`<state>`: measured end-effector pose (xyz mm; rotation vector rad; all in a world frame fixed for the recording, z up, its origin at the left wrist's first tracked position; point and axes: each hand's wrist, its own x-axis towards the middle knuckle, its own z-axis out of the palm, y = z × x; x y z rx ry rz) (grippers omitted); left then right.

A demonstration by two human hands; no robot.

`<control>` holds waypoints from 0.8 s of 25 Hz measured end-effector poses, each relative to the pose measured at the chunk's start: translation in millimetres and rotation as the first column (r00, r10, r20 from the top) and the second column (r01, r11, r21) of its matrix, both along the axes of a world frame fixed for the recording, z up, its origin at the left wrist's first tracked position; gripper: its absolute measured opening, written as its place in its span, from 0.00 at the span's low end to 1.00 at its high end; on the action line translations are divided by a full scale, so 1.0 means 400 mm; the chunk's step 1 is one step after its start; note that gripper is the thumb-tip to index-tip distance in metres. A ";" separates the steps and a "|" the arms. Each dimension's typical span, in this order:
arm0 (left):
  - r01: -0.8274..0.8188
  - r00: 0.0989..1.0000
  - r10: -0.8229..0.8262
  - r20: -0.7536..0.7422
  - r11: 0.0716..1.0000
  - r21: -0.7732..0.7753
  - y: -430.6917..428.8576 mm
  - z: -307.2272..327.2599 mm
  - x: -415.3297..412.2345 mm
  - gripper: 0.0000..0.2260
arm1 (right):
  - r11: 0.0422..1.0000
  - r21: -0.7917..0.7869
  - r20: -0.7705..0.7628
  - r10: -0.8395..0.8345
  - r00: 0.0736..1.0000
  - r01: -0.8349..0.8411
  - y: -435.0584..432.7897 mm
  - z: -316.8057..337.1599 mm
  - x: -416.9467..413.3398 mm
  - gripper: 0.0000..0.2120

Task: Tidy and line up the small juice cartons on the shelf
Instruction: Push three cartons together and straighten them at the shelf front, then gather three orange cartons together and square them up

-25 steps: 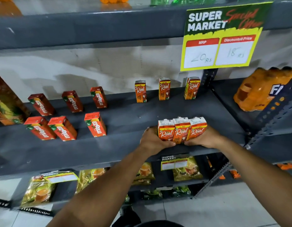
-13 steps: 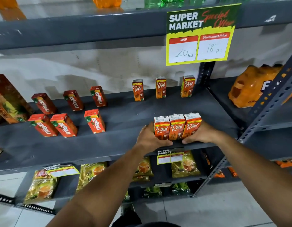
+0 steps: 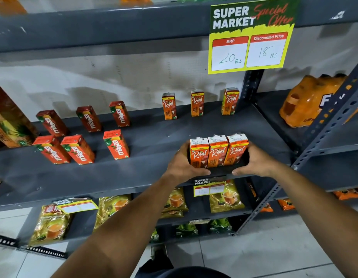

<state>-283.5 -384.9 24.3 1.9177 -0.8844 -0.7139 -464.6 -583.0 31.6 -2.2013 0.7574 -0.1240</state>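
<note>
Three orange Real juice cartons (image 3: 218,151) stand pressed side by side near the front edge of the grey shelf (image 3: 154,173). My left hand (image 3: 182,165) cups the left carton and my right hand (image 3: 254,163) cups the right one, squeezing the row together. At the back of the shelf three more Real cartons (image 3: 197,104) stand apart from each other. Further left, several red Maaza cartons (image 3: 116,144) stand in two loose rows, spaced unevenly.
A yellow price sign (image 3: 250,37) hangs from the shelf above. A tall pineapple juice box (image 3: 9,119) stands at the far left. An orange bottle pack (image 3: 308,99) lies beyond the upright post (image 3: 252,85). Tea packets (image 3: 226,197) fill the shelf below.
Both hands stay clasped on the three front cartons. The row has shifted only slightly; most of the difference is the camera's movement.
</note>
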 end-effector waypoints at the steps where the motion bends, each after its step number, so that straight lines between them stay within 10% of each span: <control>1: 0.025 1.000 -0.025 -0.012 1.000 -0.019 0.010 0.001 0.007 0.47 | 0.999 0.032 0.028 -0.028 0.999 0.027 0.001 -0.004 -0.018 0.54; 5: 0.064 0.998 -0.064 0.020 0.997 -0.036 0.058 0.004 0.026 0.50 | 0.985 0.081 0.144 -0.160 0.977 0.150 0.026 -0.026 -0.088 0.56; 9: -0.009 0.996 0.019 0.082 0.994 -0.113 0.129 0.005 0.012 0.43 | 0.931 0.023 0.458 -0.333 0.824 0.364 0.131 -0.056 -0.108 0.30; 15: -0.306 0.824 0.514 0.238 0.758 -0.576 0.439 -0.038 0.054 0.20 | 0.928 -0.324 0.467 0.324 0.823 -0.182 0.369 -0.059 0.031 0.10; 20: -0.633 0.514 0.850 0.115 0.466 -0.619 0.678 0.076 0.409 0.37 | 0.963 -0.026 0.465 0.248 0.850 -0.267 0.491 0.030 0.323 0.34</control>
